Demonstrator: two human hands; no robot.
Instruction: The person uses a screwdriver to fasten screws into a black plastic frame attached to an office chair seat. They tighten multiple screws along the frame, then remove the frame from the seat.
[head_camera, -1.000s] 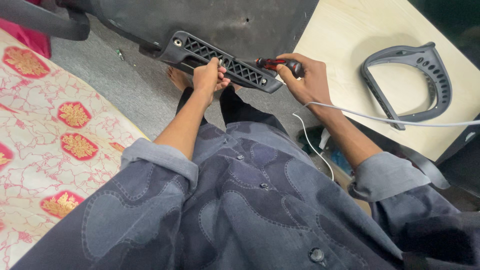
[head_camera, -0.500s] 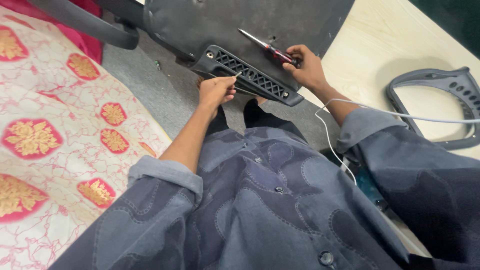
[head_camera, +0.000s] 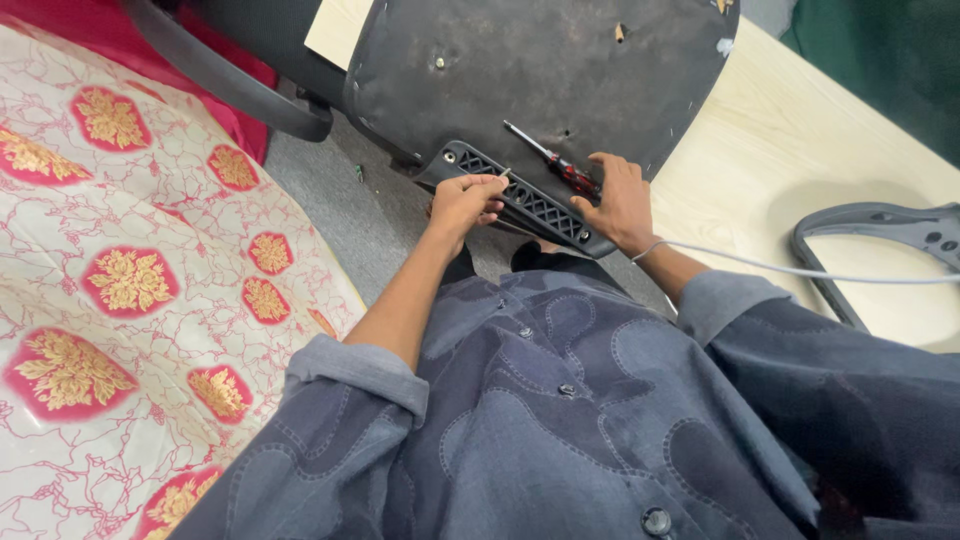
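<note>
The chair seat (head_camera: 540, 70) lies upside down with its dark underside facing the camera, which is why the bolt holes and the black ribbed bracket (head_camera: 520, 200) along its near edge are open to reach; the bracket sits flat against the seat's underside, one end near the left hand and the other under the right. The left hand (head_camera: 465, 200) is closed to a pinch, thumb and forefinger holding a small pale screw (head_camera: 505, 174) just above the bracket's ribbed face, a grip suited to so small a piece; the other fingers are curled in. The right hand (head_camera: 620, 200) rests on the bracket's right end and seems to steady it against the seat; its fingers lie loosely bent over the red handle of a screwdriver (head_camera: 550, 155), whose shaft points up and left across the seat; whether the hand truly grips the handle or only covers it I cannot tell. A thin white cable (head_camera: 800, 270) runs from the right wrist off to the right; a grey armrest (head_camera: 880, 240) lies apart on the pale wooden table (head_camera: 780, 150); a patterned red and cream cloth (head_camera: 130, 280) covers the left side; a strip of grey floor (head_camera: 330, 210) shows between.
</note>
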